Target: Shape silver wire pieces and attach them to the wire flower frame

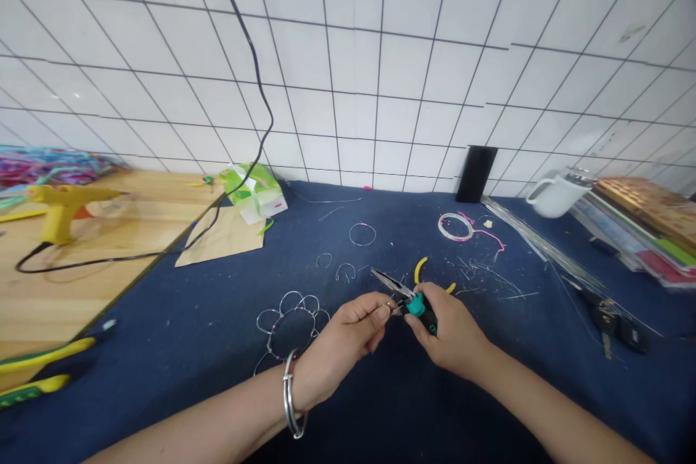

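My right hand (454, 326) is wrapped round the teal and black handles of long-nose pliers (399, 284), whose jaws point up and to the left. Thumb and forefinger of my left hand (356, 326) pinch a thin piece of wire (392, 306) close against the pliers; most of it is hidden by the fingers. A flower-shaped wire frame (293, 308) with looped petals lies partly behind my left wrist. Beyond the hands are small bent wire arcs (345, 272) and a wire ring (362, 234). Just behind the pliers, yellow-handled ends of another tool (420, 270) show.
Right of the hands lie wire scraps (486, 275), a wire coil (455, 227), a bundle of straight wires (544, 246) and keys (606, 322). A white mug (559, 196) stands by stacked books (647, 225). At left are a yellow glue gun (59, 210), its black cord (255, 65) and yellow-green handles (46, 362).
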Demonstrator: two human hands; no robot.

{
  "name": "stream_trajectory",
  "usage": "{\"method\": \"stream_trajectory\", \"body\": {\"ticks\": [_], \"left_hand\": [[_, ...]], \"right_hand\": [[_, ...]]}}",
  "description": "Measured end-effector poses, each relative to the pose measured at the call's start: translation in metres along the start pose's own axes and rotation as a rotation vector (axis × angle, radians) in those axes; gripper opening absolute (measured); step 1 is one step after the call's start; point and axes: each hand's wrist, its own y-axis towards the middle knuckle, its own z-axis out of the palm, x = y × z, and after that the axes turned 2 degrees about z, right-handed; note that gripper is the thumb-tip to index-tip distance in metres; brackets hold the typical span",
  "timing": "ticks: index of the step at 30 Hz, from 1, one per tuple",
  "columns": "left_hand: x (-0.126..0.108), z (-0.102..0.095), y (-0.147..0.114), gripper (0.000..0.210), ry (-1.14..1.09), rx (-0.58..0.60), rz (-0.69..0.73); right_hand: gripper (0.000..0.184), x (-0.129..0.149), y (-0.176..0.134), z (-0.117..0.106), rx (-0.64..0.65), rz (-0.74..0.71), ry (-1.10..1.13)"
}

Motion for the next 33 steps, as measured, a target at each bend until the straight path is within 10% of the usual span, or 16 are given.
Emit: {"method": "stream_trajectory", "body": {"ticks": [8, 16, 25, 33], "left_hand": [[0.006, -0.003, 0.004, 0.024, 0.035, 0.004, 0.039], [0.004, -0.013, 0.012, 0.024, 0.098, 0.044, 0.135], [-0.001, -0.001, 0.001, 0.024, -0.112, 0.037, -0.072], [-0.005, -0.004, 0.003, 0.023, -0.074, 0.029, -0.011]], "right_hand": [[0.022, -0.007, 0.003, 0.002, -0.070, -0.063, -0.027], [0.008, 0.010, 0.000, 0.003, 0.173, 0.051, 0.449], [0.033, -0.020, 0.012, -0.006, -0.157, -0.126, -0.312], [0.017, 0.000, 0.010, -0.001, 0.006, 0.006, 0.120]]}}
